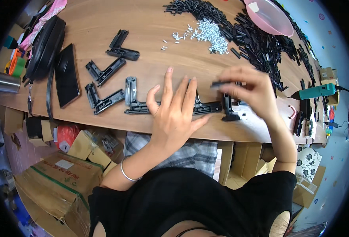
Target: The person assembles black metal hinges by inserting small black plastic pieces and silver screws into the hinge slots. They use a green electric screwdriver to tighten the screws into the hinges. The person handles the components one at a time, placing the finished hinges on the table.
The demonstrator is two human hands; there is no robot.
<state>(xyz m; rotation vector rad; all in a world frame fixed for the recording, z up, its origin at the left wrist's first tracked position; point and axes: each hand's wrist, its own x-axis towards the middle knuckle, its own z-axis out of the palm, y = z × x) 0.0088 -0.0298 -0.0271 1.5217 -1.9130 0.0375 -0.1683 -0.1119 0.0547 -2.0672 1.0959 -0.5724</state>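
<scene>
My left hand [172, 114] lies with fingers spread over a row of black L-shaped plastic parts near the table's front edge. One L-shaped part [131, 91] sticks out on its left side, and another black part [210, 108] shows between its fingers and thumb. My right hand [251, 89] pinches a small black strip-like piece [218, 84] above a further black part [227, 108]; the fingers are slightly blurred. Left of my hands lie more L-shaped parts: an upper one [123, 53], a middle one [106, 72] and a lower one [104, 103].
Small silver metal pins [212, 34] and a large heap of black strips [253, 43] lie at the back, beside a pink basin [269, 17]. A teal electric screwdriver [316, 91] is at right. A phone [67, 76], black case [46, 47] and metal cup [5, 82] stand left.
</scene>
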